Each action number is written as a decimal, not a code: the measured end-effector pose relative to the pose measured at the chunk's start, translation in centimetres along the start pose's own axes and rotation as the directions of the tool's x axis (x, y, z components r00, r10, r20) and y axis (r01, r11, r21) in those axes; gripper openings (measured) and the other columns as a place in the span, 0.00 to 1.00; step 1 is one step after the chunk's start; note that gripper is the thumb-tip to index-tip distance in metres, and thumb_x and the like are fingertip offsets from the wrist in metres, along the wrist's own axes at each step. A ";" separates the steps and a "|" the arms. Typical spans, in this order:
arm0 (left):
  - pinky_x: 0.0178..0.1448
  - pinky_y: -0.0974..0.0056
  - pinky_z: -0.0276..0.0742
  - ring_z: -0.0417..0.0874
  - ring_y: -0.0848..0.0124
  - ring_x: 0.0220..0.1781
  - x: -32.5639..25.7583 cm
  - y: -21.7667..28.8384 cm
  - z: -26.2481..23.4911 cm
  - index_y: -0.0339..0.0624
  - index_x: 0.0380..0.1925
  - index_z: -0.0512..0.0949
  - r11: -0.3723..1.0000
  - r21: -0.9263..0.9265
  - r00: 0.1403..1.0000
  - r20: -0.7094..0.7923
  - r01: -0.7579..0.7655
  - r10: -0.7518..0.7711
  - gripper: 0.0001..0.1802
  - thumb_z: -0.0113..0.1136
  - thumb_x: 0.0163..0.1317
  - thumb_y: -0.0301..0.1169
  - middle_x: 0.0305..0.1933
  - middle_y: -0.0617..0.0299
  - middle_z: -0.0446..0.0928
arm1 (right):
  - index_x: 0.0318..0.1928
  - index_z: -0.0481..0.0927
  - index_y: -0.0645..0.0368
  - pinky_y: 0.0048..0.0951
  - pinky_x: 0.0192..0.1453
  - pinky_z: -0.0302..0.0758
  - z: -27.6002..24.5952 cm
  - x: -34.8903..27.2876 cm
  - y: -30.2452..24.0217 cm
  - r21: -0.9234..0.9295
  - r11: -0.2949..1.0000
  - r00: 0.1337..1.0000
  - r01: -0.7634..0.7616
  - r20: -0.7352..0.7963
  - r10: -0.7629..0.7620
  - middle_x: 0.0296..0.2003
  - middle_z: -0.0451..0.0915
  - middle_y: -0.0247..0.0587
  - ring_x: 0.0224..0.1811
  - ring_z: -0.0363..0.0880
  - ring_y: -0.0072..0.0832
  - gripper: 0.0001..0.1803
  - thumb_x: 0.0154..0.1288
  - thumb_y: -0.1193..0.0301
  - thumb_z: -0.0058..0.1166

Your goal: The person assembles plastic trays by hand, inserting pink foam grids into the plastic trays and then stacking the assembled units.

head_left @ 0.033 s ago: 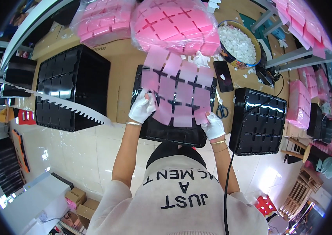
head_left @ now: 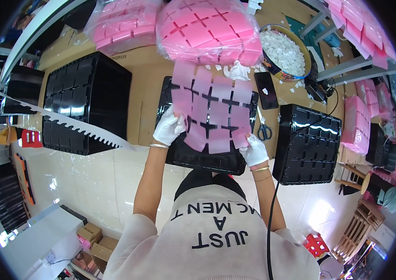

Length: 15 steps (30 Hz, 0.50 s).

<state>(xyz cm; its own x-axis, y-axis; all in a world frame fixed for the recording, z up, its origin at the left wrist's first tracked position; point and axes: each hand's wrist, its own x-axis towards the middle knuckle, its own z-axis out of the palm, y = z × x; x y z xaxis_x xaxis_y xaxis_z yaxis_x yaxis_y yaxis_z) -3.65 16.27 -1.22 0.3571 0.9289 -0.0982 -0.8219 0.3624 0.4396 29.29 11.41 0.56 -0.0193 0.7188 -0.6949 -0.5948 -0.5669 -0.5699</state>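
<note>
A thin pink foam sheet [head_left: 200,110] with cross-shaped slots is stretched between my gloved hands. It lies over a black plastic tray [head_left: 202,162], whose dark surface shows through the slots and along the near side. My left hand [head_left: 170,128] pinches the sheet's near-left edge, fingers closed. At the near-right corner, my right hand [head_left: 255,150] grips the sheet between thumb and fingers. Whether the sheet's middle touches the tray, I cannot tell.
Black tray stacks [head_left: 88,102] stand left, with another stack [head_left: 307,144] right. Wrapped pink foam bundles [head_left: 209,30] lie at the back. Scissors [head_left: 264,132], a phone [head_left: 266,91] and a tub of white scraps [head_left: 283,51] sit right. A black cable [head_left: 272,224] crosses my right arm.
The far edge of the pink foam sheet has come down a little toward me, and its left side has shifted slightly. Both hands keep their grip almost in place.
</note>
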 end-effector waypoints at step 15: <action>0.29 0.69 0.71 0.75 0.78 0.23 -5.7 -0.8 2.3 0.36 0.44 0.80 0.380 0.841 0.788 -0.515 0.386 0.339 0.17 0.57 0.70 0.40 0.27 0.64 0.77 | 0.45 0.80 0.57 0.24 0.34 0.76 -2.2 -4.7 3.8 -0.383 0.924 0.997 0.012 -0.062 -0.039 0.33 0.75 0.30 0.34 0.75 0.20 0.11 0.68 0.64 0.58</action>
<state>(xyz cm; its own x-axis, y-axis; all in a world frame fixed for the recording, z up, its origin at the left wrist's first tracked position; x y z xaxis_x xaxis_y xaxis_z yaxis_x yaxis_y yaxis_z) -4.01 10.56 1.05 -0.2257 0.8937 -0.3878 0.1990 0.4320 0.8797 28.89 5.03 0.69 0.0542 0.7139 -0.6982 -0.2419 -0.6690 -0.7028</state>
